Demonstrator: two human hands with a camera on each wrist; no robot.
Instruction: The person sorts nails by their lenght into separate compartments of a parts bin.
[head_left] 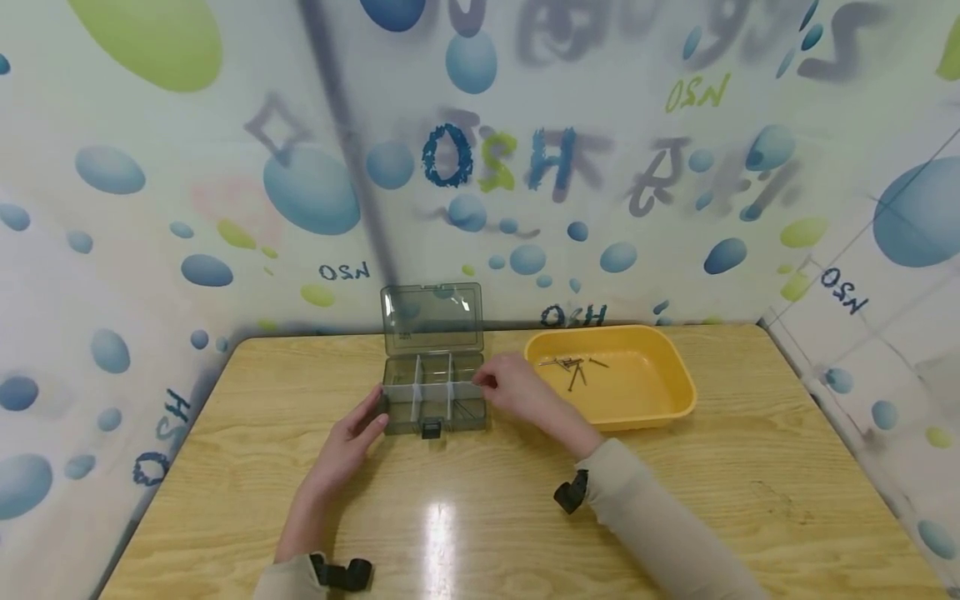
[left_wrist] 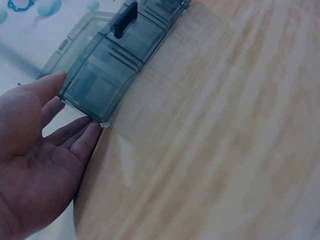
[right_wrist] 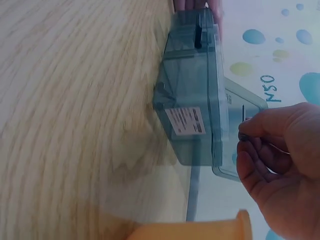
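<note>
A smoky clear compartment box (head_left: 431, 392) stands on the table with its lid (head_left: 432, 318) raised at the back. My left hand (head_left: 348, 442) rests against its left end, thumb at the rim and fingers lower down, as the left wrist view shows. Over the box's right end my right hand (head_left: 517, 387) pinches a thin screw (right_wrist: 243, 114) between thumb and fingertips, its dark head at the fingers. Screws (head_left: 467, 408) lie in the front right compartment. Several more screws (head_left: 572, 367) lie in the left part of a yellow tray (head_left: 660, 417), to the right of the box.
White dividers (head_left: 417, 392) split the box into several compartments. A dark latch (head_left: 431, 428) sticks out at its front. On the box's right end is a white label (right_wrist: 185, 121). A patterned wall (head_left: 465, 225) rises directly behind the wooden table (head_left: 480, 517).
</note>
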